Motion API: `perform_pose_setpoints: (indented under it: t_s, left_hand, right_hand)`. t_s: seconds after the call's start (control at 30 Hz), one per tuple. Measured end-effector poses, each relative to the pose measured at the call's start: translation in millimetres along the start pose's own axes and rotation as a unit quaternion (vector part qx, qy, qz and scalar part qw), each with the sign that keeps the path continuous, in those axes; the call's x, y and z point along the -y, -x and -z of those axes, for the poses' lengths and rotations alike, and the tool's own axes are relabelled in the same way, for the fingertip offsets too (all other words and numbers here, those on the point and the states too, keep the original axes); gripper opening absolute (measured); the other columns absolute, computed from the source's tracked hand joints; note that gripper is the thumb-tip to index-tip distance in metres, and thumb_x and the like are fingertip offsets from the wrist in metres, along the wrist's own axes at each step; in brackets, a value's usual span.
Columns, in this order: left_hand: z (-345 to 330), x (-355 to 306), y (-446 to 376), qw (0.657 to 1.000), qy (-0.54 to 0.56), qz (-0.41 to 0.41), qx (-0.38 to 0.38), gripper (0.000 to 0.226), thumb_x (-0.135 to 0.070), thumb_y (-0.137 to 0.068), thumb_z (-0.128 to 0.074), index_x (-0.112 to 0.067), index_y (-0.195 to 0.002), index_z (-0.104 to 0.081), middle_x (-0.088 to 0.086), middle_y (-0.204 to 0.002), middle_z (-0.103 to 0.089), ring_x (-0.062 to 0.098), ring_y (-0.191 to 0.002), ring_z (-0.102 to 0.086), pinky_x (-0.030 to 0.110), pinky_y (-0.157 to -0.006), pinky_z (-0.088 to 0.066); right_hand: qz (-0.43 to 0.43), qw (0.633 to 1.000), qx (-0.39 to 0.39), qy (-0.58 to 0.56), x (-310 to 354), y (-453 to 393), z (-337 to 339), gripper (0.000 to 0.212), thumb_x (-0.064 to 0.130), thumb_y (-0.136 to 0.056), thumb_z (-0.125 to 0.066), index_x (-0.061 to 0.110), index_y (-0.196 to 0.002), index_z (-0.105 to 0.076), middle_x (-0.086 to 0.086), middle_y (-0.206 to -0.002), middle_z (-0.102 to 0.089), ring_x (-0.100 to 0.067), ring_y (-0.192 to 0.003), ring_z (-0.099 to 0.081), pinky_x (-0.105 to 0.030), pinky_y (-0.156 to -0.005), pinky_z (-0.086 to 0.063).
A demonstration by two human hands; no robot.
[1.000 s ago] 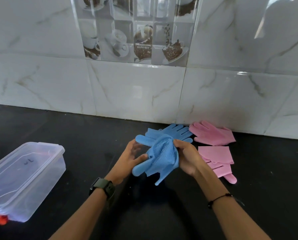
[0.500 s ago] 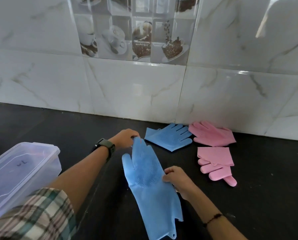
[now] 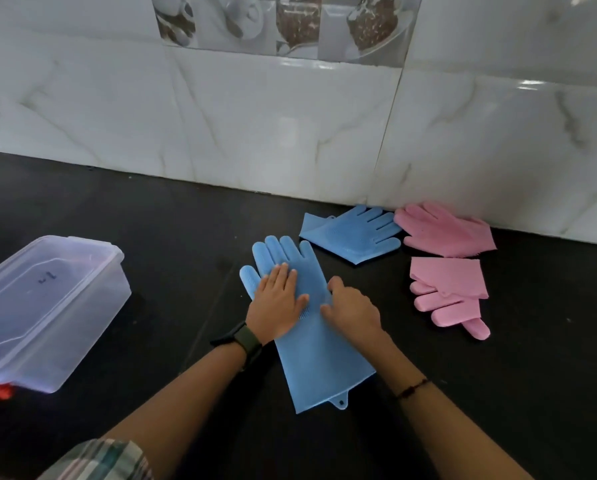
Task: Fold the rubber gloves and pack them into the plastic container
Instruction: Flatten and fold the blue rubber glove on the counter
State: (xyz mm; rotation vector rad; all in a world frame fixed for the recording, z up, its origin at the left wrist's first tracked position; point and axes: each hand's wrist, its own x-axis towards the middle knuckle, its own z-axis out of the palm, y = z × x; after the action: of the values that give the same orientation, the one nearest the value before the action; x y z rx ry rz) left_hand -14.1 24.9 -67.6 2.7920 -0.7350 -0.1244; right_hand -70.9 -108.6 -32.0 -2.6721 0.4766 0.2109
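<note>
A person's left hand (image 3: 277, 308) presses flat, fingers spread, on a blue rubber glove (image 3: 311, 327) now laid full length on the black desk (image 3: 151, 237), its fingers pointing toward the far wall and its cuff nearest the camera. The right hand (image 3: 350, 311) rests beside it on the glove's right edge, fingers curled down onto the rubber; neither hand is grasping anything, both simply pinning the glove flat.

A second ago the same glove was bunched up in the air between both hands; half a second ago it was being spread out, the left hand at its fingertips. It has since been smoothed onto the desk, which suggests the fold proper is about to begin, probably by bringing cuff and fingers together.

Further right, a second blue glove (image 3: 352, 233) lies folded near the wall, just beside a folded pink glove (image 3: 446, 230); another folded pink glove (image 3: 449, 292) sits nearer. They have not moved. The clear plastic container (image 3: 47, 306) stands well apart at the left, its lid on, so nothing visible has been packed from this set, and the lid must come off first.
</note>
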Motion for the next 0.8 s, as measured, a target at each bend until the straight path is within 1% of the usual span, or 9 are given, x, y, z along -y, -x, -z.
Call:
perform_pose_setpoints:
  t_s: [0.1, 0.23, 0.37, 0.43, 0.5, 0.6, 0.67, 0.7, 0.8]
  left_hand:
    - [-5, -1, 0, 1.0, -0.014, 0.011, -0.013, 0.062, -0.041, -0.099, -0.026, -0.009, -0.15, -0.014, 0.01, -0.161, -0.009, 0.023, -0.149, -0.004, 0.038, -0.121, -0.004]
    - [1, 0, -3, 0.999, 0.04, 0.013, 0.012, 0.06, -0.035, -0.099, -0.034, -0.008, -0.149, -0.016, 0.009, -0.161, -0.009, 0.023, -0.149, -0.005, 0.037, -0.121, -0.006]
    - [9, -6, -6, 0.991, 0.127, 0.022, -0.025, 0.049, -0.025, -0.096, -0.043, -0.008, -0.141, -0.037, 0.007, -0.157, -0.023, 0.022, -0.14, -0.033, 0.031, -0.115, -0.026]
    - [11, -12, -11, 0.987, 0.151, 0.026, -0.044, 0.043, -0.024, -0.096, -0.044, -0.011, -0.137, -0.044, 0.004, -0.154, -0.031, 0.017, -0.129, -0.046, 0.019, -0.103, -0.035]
    - [14, -22, -16, 0.984, 0.165, 0.023, -0.065, 0.038, -0.022, -0.096, -0.044, -0.013, -0.134, -0.048, 0.001, -0.15, -0.037, 0.013, -0.118, -0.053, 0.01, -0.089, -0.032]
    - [18, -41, -25, 0.979, 0.19, 0.004, -0.075, 0.036, -0.018, -0.095, -0.046, -0.012, -0.131, -0.051, 0.001, -0.144, -0.044, 0.014, -0.117, -0.054, 0.007, -0.087, -0.028]
    - [24, -57, -33, 0.976, 0.205, 0.002, -0.067, 0.04, -0.018, -0.094, -0.048, -0.011, -0.133, -0.047, 0.003, -0.143, -0.045, 0.016, -0.122, -0.05, 0.013, -0.093, -0.033]
    - [27, -65, -37, 0.975, 0.211, 0.0, -0.065, 0.045, -0.019, -0.093, -0.05, -0.01, -0.137, -0.042, 0.005, -0.144, -0.043, 0.017, -0.126, -0.047, 0.018, -0.098, -0.033]
    - [41, -90, -51, 0.96, 0.277, -0.012, -0.031, 0.077, -0.029, -0.088, -0.059, -0.007, -0.148, -0.017, 0.009, -0.155, -0.024, 0.021, -0.142, -0.025, 0.027, -0.113, -0.025]
  right_hand:
    - [0.019, 1.0, 0.0, 0.005, -12, -2, 3, 0.033, 0.037, -0.089, -0.048, 0.016, -0.114, -0.046, -0.01, -0.114, -0.058, -0.03, -0.102, -0.059, -0.04, -0.079, -0.047]
    - [-0.044, 0.989, -0.13, -0.054, -28, -47, 34, 0.037, 0.032, -0.09, -0.051, 0.003, -0.113, -0.053, -0.016, -0.119, -0.057, -0.033, -0.106, -0.057, -0.038, -0.084, -0.045]
    - [-0.162, 0.964, -0.154, -0.142, -46, -98, 56, 0.05, 0.027, -0.087, -0.057, -0.005, -0.124, -0.05, -0.022, -0.128, -0.055, -0.035, -0.115, -0.055, -0.035, -0.089, -0.047]
    - [-0.171, 0.967, -0.134, -0.133, -52, -116, 60, 0.044, 0.021, -0.086, -0.059, -0.003, -0.123, -0.053, -0.021, -0.127, -0.057, -0.034, -0.115, -0.055, -0.034, -0.089, -0.049]
    - [-0.173, 0.963, -0.127, -0.166, -55, -127, 63, 0.035, 0.009, -0.086, -0.055, -0.003, -0.119, -0.056, -0.021, -0.122, -0.06, -0.035, -0.111, -0.058, -0.037, -0.088, -0.053]
    - [-0.156, 0.916, -0.14, -0.342, -63, -138, 69, 0.024, -0.006, -0.08, -0.05, -0.007, -0.104, -0.057, -0.021, -0.099, -0.058, -0.04, -0.103, -0.059, -0.045, -0.08, -0.055]
    - [-0.127, 0.892, -0.208, -0.38, -61, -135, 78, 0.011, -0.01, -0.073, -0.053, -0.007, -0.082, -0.058, -0.014, -0.077, -0.053, -0.032, -0.086, -0.061, -0.036, -0.06, -0.047]
    - [-0.103, 0.89, -0.23, -0.379, -59, -132, 84, 0.009, -0.009, -0.071, -0.054, -0.007, -0.078, -0.059, -0.011, -0.072, -0.052, -0.027, -0.078, -0.056, -0.033, -0.056, -0.041]
    - [0.013, 0.891, -0.214, -0.4, -36, -110, 107, 0.026, -0.007, -0.075, -0.059, -0.001, -0.099, -0.061, -0.005, -0.078, -0.055, -0.018, -0.073, -0.052, -0.023, -0.06, -0.045]
